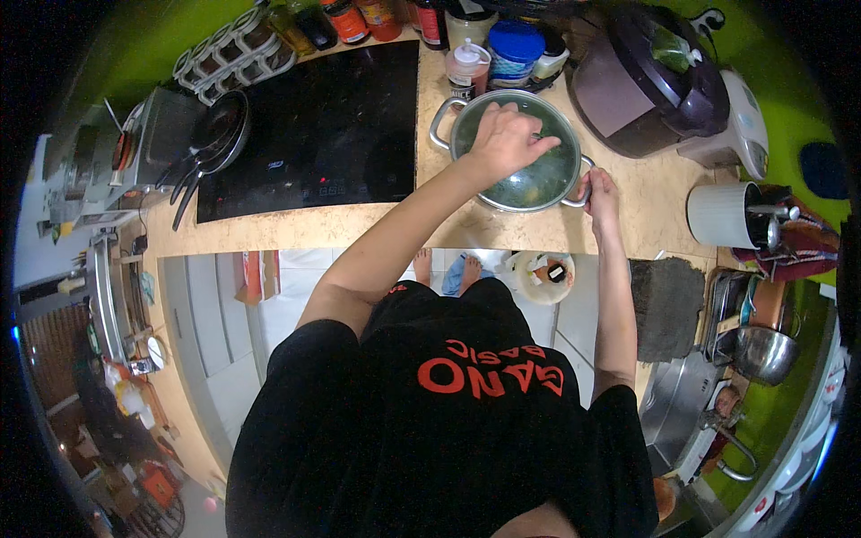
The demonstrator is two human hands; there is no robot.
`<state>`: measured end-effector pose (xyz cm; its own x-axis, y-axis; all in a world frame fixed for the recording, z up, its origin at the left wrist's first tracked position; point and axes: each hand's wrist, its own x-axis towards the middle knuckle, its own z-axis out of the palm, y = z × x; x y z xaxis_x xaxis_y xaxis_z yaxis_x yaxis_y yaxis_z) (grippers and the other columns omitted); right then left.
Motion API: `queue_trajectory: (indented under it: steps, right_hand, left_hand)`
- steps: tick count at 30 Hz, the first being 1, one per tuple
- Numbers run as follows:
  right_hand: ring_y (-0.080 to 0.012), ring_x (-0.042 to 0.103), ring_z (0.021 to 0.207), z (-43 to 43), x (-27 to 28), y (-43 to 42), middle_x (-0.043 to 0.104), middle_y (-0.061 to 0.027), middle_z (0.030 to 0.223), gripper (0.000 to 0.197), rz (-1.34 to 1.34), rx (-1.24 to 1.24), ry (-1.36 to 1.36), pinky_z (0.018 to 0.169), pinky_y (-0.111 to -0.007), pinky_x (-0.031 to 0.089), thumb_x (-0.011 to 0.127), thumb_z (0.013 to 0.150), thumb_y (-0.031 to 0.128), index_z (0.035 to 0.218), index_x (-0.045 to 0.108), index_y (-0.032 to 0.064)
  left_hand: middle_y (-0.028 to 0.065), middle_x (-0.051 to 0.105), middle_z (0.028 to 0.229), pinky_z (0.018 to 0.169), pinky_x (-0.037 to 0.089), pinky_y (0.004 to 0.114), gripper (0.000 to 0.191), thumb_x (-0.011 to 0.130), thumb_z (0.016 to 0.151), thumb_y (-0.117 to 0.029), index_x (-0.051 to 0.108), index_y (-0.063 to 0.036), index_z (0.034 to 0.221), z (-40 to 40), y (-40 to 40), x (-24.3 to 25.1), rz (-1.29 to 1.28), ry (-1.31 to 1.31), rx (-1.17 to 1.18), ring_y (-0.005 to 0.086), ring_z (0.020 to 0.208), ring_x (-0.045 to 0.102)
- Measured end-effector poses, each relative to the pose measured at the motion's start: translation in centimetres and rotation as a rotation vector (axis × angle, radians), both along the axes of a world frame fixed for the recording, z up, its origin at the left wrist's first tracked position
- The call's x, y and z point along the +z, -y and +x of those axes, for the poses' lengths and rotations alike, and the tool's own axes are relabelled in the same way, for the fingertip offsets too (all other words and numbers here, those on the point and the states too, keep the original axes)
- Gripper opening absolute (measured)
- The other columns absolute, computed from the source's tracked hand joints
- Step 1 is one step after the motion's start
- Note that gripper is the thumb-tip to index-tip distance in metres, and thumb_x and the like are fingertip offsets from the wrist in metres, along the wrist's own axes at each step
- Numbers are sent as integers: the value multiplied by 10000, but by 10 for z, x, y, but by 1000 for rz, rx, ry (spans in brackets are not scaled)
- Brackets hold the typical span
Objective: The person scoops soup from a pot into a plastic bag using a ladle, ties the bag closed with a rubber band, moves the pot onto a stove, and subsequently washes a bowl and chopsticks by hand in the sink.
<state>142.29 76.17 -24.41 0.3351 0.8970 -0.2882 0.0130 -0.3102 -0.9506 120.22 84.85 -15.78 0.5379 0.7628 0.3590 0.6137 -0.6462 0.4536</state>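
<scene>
A two-handled metal pot (578, 161) stands on the wooden-look worktop (303, 232), right of the black glass cooktop (323, 128). A glass lid (525, 185) covers it, and blurred green and yellowish contents show through. My left hand (508, 138) lies over the middle of the lid with its fingers curled; the knob is mostly hidden beneath it. With thumb and fingers, my right hand (601, 195) pinches the pot's right loop handle. The left loop handle is free.
Stacked frying pans (222, 134) rest on the cooktop's left edge. Behind the pot stand a sauce bottle (467, 67) and a blue-lidded tub (514, 50). A large multicooker (646, 87) and a ribbed utensil holder (723, 215) are to the right, with a sink (676, 403) nearer me.
</scene>
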Motion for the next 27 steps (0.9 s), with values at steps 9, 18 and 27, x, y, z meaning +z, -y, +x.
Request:
queue_trajectory:
  steps: [9,18,27]
  right_hand:
    - [-65,411,475,28,-8,-22,459,30,550,308,99,65,87,435,-224,295,426,998,303,785,516,100]
    - [-37,383,386,36,11,-33,482,51,511,307,42,219,83,355,-192,261,439,991,356,780,519,148]
    - [-74,435,340,31,21,-15,568,-22,550,308,-144,216,106,307,-214,319,428,996,331,817,526,101]
  left_hand:
    - [93,601,1019,818,420,417,346,577,878,-376,614,-89,1067,-101,11,-67,12,186,693,275,934,562]
    - [216,553,1203,960,418,405,992,868,550,-354,345,-32,1329,-71,-96,-45,-193,311,340,379,1147,514]
    - [180,636,1034,813,501,414,809,841,571,-400,416,-68,1174,-73,-120,-60,-117,297,555,354,953,628]
